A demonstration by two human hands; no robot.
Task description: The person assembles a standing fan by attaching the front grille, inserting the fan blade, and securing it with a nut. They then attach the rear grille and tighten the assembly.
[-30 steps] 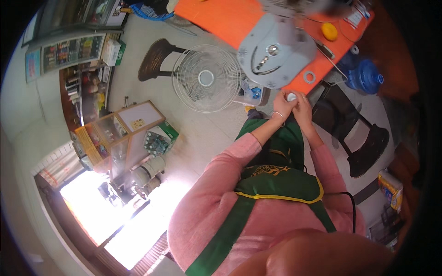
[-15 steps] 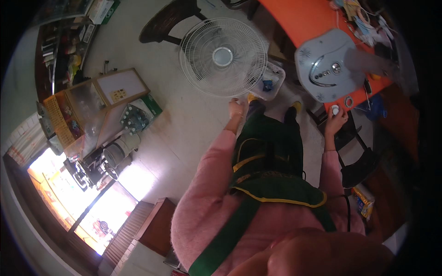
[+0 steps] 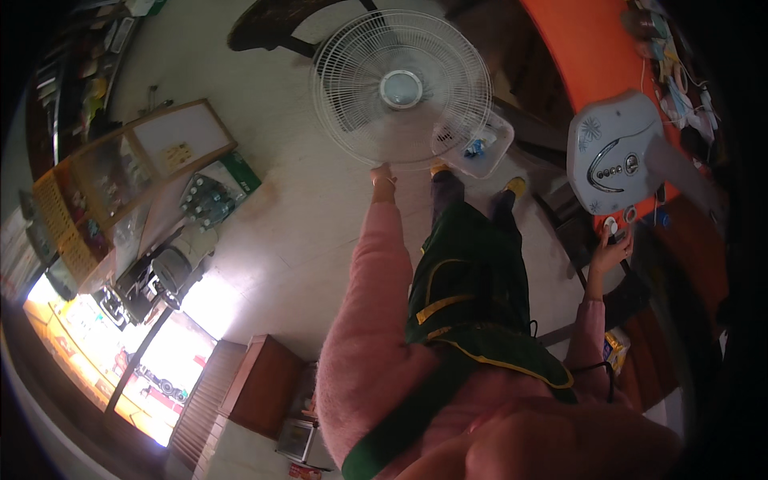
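Observation:
The round white wire guard of a fan point(image 3: 352, 120) stands ahead of me, with a pale round hub point(image 3: 401, 89) at its middle. My left hand point(image 3: 383, 175) is closed at the guard's near rim; the fingertips are too small to make out fully. Off to the right, my right hand point(image 3: 610, 254) is closed on a small white round piece point(image 3: 612, 226) beside the edge of the orange table point(image 3: 562, 32). Close to that piece lies a small ring-shaped roll point(image 3: 630, 214). A grey fan base with a button panel point(image 3: 612, 152) rests on the table.
Below the guard's right side is a clear plastic tub point(image 3: 492, 152) with small blue items. Dark chairs point(image 3: 276, 28) stand behind the guard and near my right arm. A wood-framed display case point(image 3: 120, 168) and a pack of bottles point(image 3: 210, 200) are on the left.
My left hand has moved left along the guard's near rim. My right hand stays with the white piece near the table edge. The whole view has shifted.

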